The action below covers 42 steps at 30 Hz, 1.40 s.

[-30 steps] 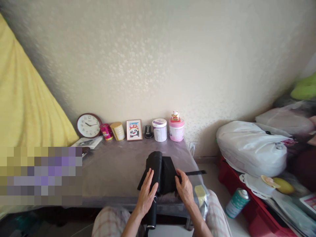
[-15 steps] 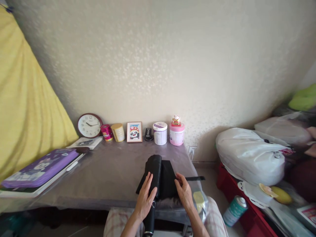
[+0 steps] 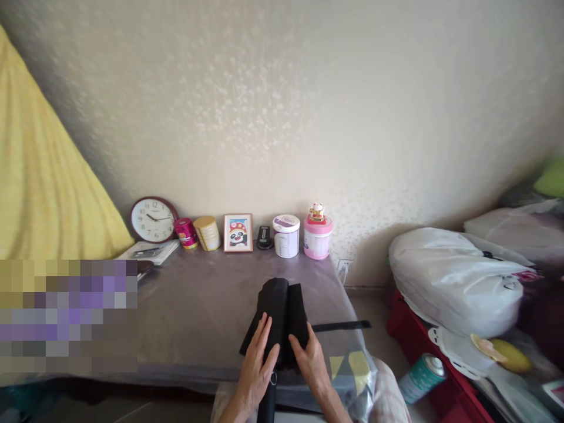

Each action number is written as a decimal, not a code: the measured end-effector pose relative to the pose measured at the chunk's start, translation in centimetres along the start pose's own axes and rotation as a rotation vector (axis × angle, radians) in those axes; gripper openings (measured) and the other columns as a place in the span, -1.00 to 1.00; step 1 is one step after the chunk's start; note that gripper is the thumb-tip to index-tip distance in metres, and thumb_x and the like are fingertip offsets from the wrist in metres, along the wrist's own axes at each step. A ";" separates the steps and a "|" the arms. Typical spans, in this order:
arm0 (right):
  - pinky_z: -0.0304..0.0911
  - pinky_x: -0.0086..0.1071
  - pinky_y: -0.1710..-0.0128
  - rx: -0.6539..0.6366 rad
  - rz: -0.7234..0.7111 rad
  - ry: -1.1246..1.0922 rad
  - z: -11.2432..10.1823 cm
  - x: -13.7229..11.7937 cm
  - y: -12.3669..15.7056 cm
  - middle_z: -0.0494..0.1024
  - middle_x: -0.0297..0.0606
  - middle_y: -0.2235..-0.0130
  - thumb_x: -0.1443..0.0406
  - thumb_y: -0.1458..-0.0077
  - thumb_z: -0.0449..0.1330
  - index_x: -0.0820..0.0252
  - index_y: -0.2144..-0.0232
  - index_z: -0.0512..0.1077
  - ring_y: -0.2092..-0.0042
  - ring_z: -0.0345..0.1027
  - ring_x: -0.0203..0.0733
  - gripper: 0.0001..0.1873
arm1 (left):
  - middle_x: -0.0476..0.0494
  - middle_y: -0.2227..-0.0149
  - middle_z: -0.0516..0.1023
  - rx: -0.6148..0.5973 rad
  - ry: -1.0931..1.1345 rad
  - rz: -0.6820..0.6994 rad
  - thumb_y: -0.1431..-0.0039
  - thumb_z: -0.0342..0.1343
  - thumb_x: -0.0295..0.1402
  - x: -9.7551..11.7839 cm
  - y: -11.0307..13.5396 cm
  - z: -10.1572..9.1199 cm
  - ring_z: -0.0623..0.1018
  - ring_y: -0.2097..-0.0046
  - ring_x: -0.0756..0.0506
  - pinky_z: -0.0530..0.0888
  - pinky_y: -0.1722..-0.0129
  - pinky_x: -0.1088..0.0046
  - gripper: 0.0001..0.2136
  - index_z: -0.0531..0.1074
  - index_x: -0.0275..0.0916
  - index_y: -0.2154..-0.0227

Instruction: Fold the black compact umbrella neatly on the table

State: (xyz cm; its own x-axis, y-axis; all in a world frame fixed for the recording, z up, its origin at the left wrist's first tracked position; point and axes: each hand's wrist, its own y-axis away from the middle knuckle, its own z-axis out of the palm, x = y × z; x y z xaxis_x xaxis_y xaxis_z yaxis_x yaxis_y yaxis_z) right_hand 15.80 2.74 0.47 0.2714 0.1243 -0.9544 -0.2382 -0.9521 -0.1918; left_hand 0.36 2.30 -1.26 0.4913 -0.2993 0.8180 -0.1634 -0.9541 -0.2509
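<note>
A black folding umbrella (image 3: 274, 305) lies on the table near its front edge, its fabric partly rolled and its dark handle (image 3: 266, 399) pointing towards me over the edge. My left hand (image 3: 255, 364) rests on the rolled part, fingers stretched out flat and thumb apart. On the other side, my right hand (image 3: 311, 358) has a loose flap of the umbrella's fabric between thumb and fingers; some fingertips are hidden. A black strap (image 3: 343, 325) stretches out to the right, past the table's side edge.
Along the wall stand a clock (image 3: 154, 220), tins, a picture frame (image 3: 238, 233), a white tub (image 3: 286, 238) and a pink tub (image 3: 318, 239) with a cat figurine. Clear plastic hangs over the table's front right corner. A spray can (image 3: 422, 379) and a red box (image 3: 394, 317) are on the right.
My right hand has moved left, folding the right flap of fabric in towards the roll. My left hand stays on the roll, slightly lower. The view has shifted a little.
</note>
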 end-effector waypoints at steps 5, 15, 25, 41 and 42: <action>0.32 -0.30 0.07 -0.038 -0.082 0.012 1.5 -0.3 -0.3 0.52 -0.13 0.11 0.26 -0.05 0.09 0.26 0.03 0.36 0.09 0.42 -0.10 -0.59 | 0.00 -0.31 -0.07 0.054 0.016 0.004 -0.29 -0.21 -0.22 -0.3 0.2 0.3 -0.02 -0.30 -0.10 0.04 -0.25 0.22 -0.54 -0.05 -0.05 -0.23; 0.35 -0.32 0.15 -0.160 -0.413 0.349 2.3 -2.1 1.4 0.46 -0.20 0.25 0.38 -0.11 0.06 0.14 0.09 0.38 0.19 0.39 -0.16 -0.70 | 0.01 -0.28 0.04 0.047 0.286 -0.084 -0.29 -0.22 -0.17 -1.7 0.3 0.2 0.10 -0.26 -0.09 0.14 -0.23 0.30 -0.55 0.02 -0.05 -0.22; 0.39 -0.27 0.25 -0.235 -0.544 0.577 2.5 -3.5 2.6 0.43 -0.18 0.27 0.41 -0.01 0.17 0.15 0.16 0.40 0.24 0.35 -0.10 -0.72 | -0.07 -0.26 0.08 0.006 0.114 -0.105 -0.29 -0.28 -0.15 1.1 -1.8 -4.4 0.05 -0.28 -0.11 0.02 -0.26 0.15 -0.54 0.05 -0.16 -0.21; 0.37 -0.32 0.29 -0.251 -0.522 0.519 2.7 -3.1 2.4 0.41 -0.25 0.32 0.43 0.01 0.16 0.12 0.30 0.43 0.27 0.33 -0.15 -0.82 | 0.07 -0.19 0.25 -0.415 -0.383 0.357 -0.33 -0.28 -0.29 1.6 -9.6 -2.6 0.09 -0.27 -0.12 0.02 -0.22 0.06 -0.65 0.42 0.00 0.06; 0.36 -0.33 0.29 -0.260 -0.504 0.528 2.7 -3.2 2.4 0.40 -0.25 0.32 0.43 0.01 0.17 0.11 0.29 0.44 0.28 0.32 -0.16 -0.80 | 0.06 -0.21 0.21 -0.383 -0.406 0.359 -0.32 -0.25 -0.28 1.2 -10.0 -2.5 0.08 -0.27 -0.13 0.02 -0.22 0.05 -0.66 0.41 0.01 0.06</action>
State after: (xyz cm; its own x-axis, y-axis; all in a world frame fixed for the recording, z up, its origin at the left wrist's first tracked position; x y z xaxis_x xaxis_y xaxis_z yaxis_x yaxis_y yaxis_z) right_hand 11.88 0.79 2.47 0.7132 0.4725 -0.5178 0.2413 -0.8590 -0.4515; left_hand 0.47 11.55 3.48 0.6206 -0.6494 0.4394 -0.6326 -0.7458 -0.2088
